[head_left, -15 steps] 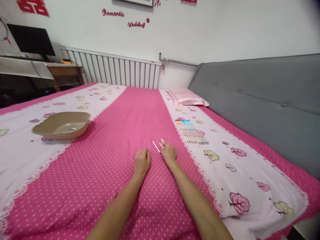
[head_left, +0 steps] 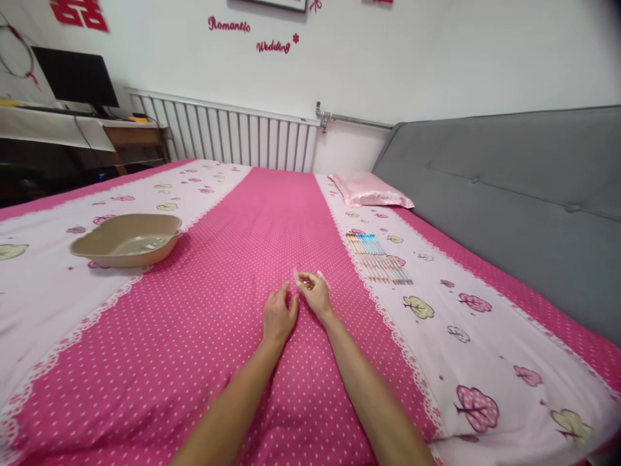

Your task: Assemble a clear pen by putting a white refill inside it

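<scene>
My right hand [head_left: 314, 294] is closed over the pink dotted strip, its fingers bent in a pinch. A slim white pen-like stick [head_left: 295, 275] shows at its fingertips; its lower part is hidden and blurred. Another pale sliver [head_left: 322, 277] sticks out at the far side of this hand, too small to name. My left hand [head_left: 280, 316] is close by on the left, fingers apart and holding nothing. Its fingertips are near the right hand's. To the right, several slim pens [head_left: 366, 244] with orange to blue ends lie in a row, above a second row of paler pens [head_left: 385, 269].
A beige plastic basin [head_left: 123, 241] with small pale items inside stands on the bed [head_left: 233, 259] at left. A pink pillow [head_left: 371, 189] lies by the grey headboard [head_left: 485, 155]. Behind are a radiator [head_left: 223, 129] and a desk with a monitor [head_left: 75, 77].
My right hand has moved left, close to my left hand, and the white stick has turned more upright. The left hand's fingers have lifted and spread. The view has shifted slightly left.
</scene>
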Motion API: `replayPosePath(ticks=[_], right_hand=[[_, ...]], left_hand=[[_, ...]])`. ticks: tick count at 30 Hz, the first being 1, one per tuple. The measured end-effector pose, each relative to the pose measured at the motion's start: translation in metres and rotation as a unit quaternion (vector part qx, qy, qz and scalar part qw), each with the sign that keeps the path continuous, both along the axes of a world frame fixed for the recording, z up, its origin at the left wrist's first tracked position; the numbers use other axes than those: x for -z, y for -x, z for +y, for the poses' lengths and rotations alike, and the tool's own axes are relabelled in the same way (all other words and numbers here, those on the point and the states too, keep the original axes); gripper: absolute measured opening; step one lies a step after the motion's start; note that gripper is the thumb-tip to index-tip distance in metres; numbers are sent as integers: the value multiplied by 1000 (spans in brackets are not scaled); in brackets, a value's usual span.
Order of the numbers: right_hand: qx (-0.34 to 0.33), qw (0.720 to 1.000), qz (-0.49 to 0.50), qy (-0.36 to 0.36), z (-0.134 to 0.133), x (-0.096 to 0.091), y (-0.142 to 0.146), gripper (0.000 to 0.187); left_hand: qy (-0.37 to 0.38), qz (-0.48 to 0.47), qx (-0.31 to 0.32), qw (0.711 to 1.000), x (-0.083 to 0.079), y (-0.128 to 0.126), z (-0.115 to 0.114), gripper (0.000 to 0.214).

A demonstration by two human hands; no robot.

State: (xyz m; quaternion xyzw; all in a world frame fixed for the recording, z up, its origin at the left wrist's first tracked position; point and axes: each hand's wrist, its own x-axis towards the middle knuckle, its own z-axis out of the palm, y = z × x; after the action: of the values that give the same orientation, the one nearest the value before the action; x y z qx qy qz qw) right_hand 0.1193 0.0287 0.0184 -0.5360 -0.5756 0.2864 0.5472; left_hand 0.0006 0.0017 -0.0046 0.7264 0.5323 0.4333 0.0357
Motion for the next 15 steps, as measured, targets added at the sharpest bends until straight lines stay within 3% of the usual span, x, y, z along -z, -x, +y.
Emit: replayPosePath(ticks=[7, 11, 13, 15], right_hand=[[-42, 996, 63, -40, -13, 8, 5, 25], [-49, 996, 45, -53, -20, 4, 8, 24], [-35, 997, 11, -62, -23, 2, 7, 26], [21, 997, -34, -71, -26, 2, 2, 27]], left_hand=[[31, -30, 4, 999, 0, 0, -1, 24], [39, -45, -6, 998, -2, 0, -2, 21], [38, -52, -15, 998, -2, 0, -2, 22], [38, -58, -24, 997, -2, 0, -2, 23]])
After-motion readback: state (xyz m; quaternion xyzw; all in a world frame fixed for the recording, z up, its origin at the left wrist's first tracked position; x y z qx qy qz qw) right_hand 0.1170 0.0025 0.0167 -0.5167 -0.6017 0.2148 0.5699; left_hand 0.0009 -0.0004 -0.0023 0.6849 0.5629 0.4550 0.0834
